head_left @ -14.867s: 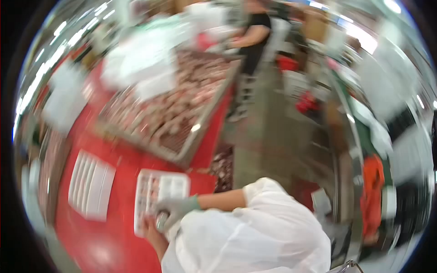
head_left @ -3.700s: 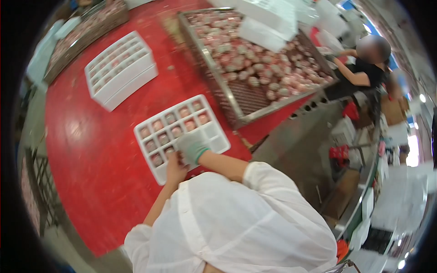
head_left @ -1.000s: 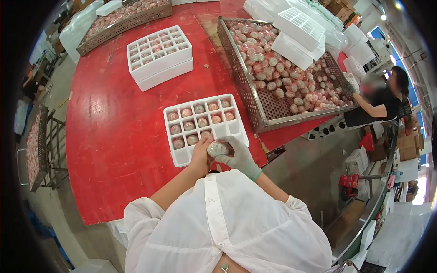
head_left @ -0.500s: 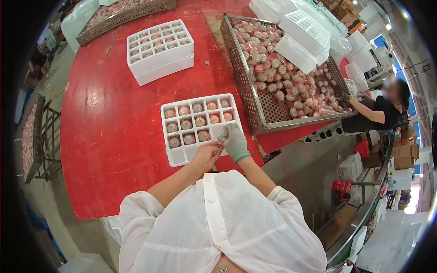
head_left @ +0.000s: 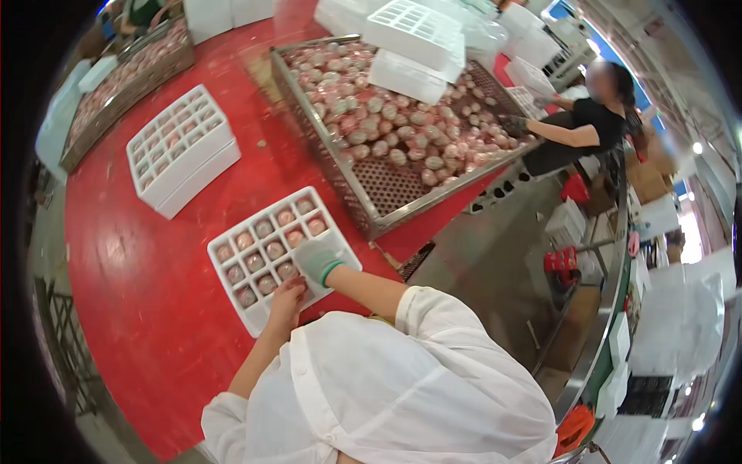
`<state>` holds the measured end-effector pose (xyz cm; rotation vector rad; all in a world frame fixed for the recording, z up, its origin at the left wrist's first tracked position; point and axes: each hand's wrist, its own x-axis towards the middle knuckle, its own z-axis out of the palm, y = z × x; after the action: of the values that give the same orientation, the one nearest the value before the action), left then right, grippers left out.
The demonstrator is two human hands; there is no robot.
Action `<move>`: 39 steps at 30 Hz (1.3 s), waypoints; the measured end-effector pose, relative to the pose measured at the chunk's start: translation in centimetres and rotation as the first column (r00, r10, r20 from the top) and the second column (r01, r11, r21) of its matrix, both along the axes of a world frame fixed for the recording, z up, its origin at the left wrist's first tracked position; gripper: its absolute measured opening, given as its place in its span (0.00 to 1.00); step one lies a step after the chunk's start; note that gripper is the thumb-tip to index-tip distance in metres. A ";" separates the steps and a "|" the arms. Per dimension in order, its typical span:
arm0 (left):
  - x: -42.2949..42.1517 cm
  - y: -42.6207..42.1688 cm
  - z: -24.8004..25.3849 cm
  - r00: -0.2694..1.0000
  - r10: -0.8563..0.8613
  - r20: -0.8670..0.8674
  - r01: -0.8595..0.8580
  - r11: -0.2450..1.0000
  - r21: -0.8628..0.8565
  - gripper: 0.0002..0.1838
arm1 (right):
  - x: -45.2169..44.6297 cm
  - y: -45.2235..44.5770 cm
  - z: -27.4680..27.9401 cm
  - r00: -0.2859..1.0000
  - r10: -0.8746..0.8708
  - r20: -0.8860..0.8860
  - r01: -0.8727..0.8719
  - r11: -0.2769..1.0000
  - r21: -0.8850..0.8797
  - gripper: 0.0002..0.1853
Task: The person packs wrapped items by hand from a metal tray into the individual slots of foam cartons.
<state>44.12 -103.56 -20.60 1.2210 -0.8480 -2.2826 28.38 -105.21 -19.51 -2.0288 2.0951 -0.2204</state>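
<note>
While one white tray [head_left: 257, 318] lies on the red table [head_left: 147, 309], thirteen wrapped balls [head_left: 274, 250] can be counted in it: five in the far row, five in the next and three in the third (the hands may hide more). Two hands are at this tray. The gloved right hand [head_left: 317, 261] is over its right part, directly above the compartments, and the bare left hand [head_left: 287, 300] is at its near side with fingers bent; the counted balls lie beyond and to the left of both. I cannot tell whether either hand grips a ball, as the fingertips are hidden or too small to read. Two more trays stand as a stack [head_left: 189, 166] farther left, the upper one holding balls. Two metal bins are in view: the large bin [head_left: 386, 185] beyond the tray, with balls too many to count and at least two white trays above them, and a far bin [head_left: 131, 112] at upper left. One co-worker [head_left: 587, 127] in black reaches to the large bin.
</note>
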 end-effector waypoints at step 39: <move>2.1 0.0 5.0 0.999 -0.039 0.007 0.038 0.994 0.107 0.15 | -36.6 3.1 16.1 0.482 -0.662 0.575 0.859 0.485 -0.162 0.15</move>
<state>46.23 -103.60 -15.59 1.2723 -0.7677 -2.3821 -8.21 -102.07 -3.40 -0.7714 2.6188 -1.2794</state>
